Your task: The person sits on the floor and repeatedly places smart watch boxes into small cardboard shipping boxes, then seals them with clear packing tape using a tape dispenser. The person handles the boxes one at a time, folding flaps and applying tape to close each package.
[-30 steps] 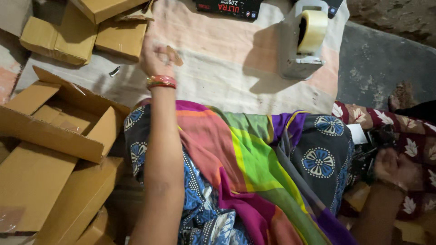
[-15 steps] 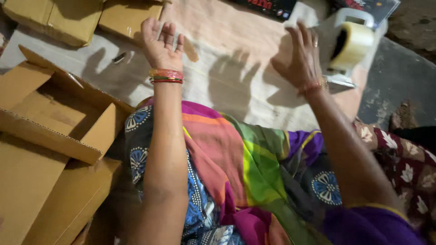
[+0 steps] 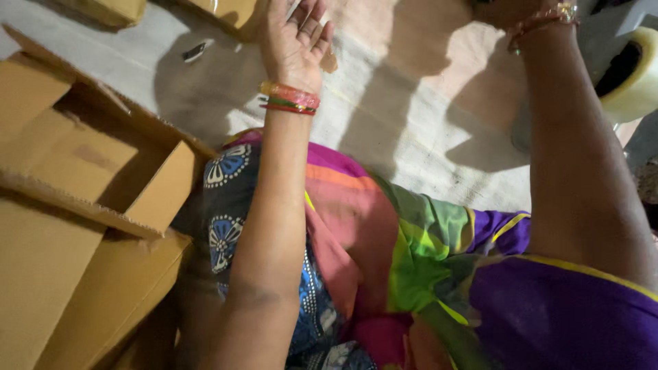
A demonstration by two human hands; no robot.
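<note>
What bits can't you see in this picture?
Head view:
- Right hand: cut off by the top edge past the bangle; holding anything, unknown.
- Tape roll: partly cut off by the right edge.
- Small brown boxes: cut by the top edge.
- Left hand: fingertips cropped.

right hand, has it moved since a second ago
Yes. The right hand, out of sight a second ago, has reached forward over the cloth to beside the tape roll; it is now mostly cut off by the frame's top edge.
</note>
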